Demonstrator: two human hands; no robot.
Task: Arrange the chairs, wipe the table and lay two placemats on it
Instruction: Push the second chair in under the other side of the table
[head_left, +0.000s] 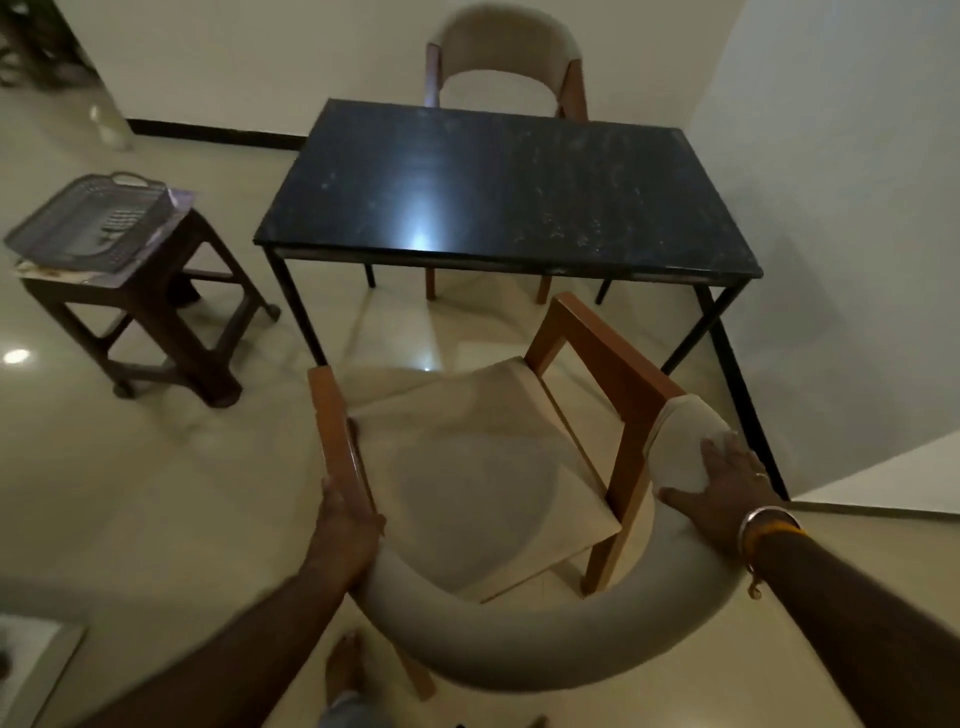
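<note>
Head view: the left hand (345, 525) is gripping the near chair (467, 467) by its smooth wooden arm. The right hand (727, 488) is lying spread on its soft, round back. It is sitting crooked near the dark, shiny, speckled bench (493, 197). This is looking like chair arranging; next, it is needing a straight turn.

Home dining corner: dark table (498, 187), cushioned chairs (483, 467), tiled floor (156, 493).

The left hand (343, 525) is gripping the near chair (467, 467), the right hand (727, 488) resting on its backrest; a far chair (506, 41) is standing behind the bench (493, 192).
</note>
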